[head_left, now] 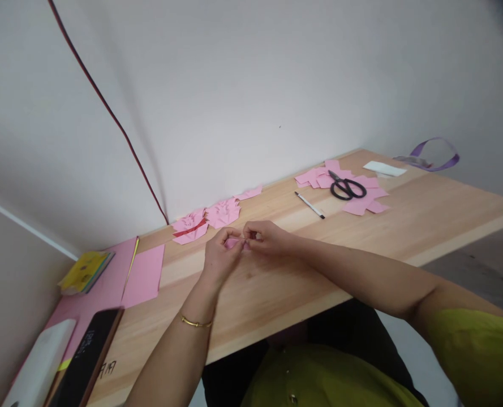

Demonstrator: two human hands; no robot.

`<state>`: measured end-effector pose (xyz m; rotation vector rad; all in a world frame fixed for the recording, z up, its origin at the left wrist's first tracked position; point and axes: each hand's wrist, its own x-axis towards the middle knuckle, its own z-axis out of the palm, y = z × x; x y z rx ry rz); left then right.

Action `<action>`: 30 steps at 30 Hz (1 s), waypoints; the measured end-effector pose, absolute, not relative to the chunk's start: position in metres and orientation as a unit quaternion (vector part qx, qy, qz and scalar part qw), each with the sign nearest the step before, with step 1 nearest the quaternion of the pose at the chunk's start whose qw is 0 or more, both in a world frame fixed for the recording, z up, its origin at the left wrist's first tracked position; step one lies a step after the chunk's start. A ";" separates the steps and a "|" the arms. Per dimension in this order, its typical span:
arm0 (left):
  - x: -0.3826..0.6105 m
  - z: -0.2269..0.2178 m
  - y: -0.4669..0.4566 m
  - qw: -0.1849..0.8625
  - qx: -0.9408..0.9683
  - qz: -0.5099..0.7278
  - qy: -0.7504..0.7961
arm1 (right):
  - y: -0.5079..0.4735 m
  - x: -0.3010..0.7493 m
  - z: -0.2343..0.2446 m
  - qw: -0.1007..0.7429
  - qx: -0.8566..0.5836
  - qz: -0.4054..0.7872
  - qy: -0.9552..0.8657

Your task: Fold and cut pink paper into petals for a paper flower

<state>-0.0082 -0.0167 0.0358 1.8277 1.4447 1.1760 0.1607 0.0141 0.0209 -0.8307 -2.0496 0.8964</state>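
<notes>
A small piece of pink paper (233, 243) is pinched between my two hands, low over the wooden table (276, 282). My left hand (221, 254) curls its thumb and fingers round the paper's left side. My right hand (266, 237) presses fingertips and thumb together at its right side. The fingers cover much of the paper, so its full shape is hidden. Just beyond my hands, folded pink paper pieces (222, 213) lie along the wall, a red strip (190, 228) across one of them.
Black-handled scissors (348, 189) rest on pink paper cutouts (365, 200) at the back right, near a pen (309, 205) and a white slip (384, 168). At left are pink sheets (144, 274), a yellow packet (85, 272), a black device (87, 356) and a white box (41, 362).
</notes>
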 end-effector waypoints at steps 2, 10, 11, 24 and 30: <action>-0.008 0.034 -0.016 0.306 0.648 0.453 0.531 | 0.014 0.160 0.022 0.370 -0.335 0.363 -0.787; -0.002 0.016 -0.012 0.602 0.477 0.479 0.425 | 0.012 0.160 0.031 0.383 -0.341 0.474 -0.716; -0.002 0.015 -0.011 0.610 0.470 0.477 0.423 | 0.012 0.160 0.031 0.383 -0.341 0.475 -0.715; 0.000 0.017 -0.012 0.575 0.436 0.546 0.425 | 0.013 0.161 0.032 0.393 -0.342 0.531 -0.668; -0.005 0.013 -0.013 0.490 0.566 0.437 0.497 | 0.013 0.162 0.032 0.407 -0.315 0.543 -0.664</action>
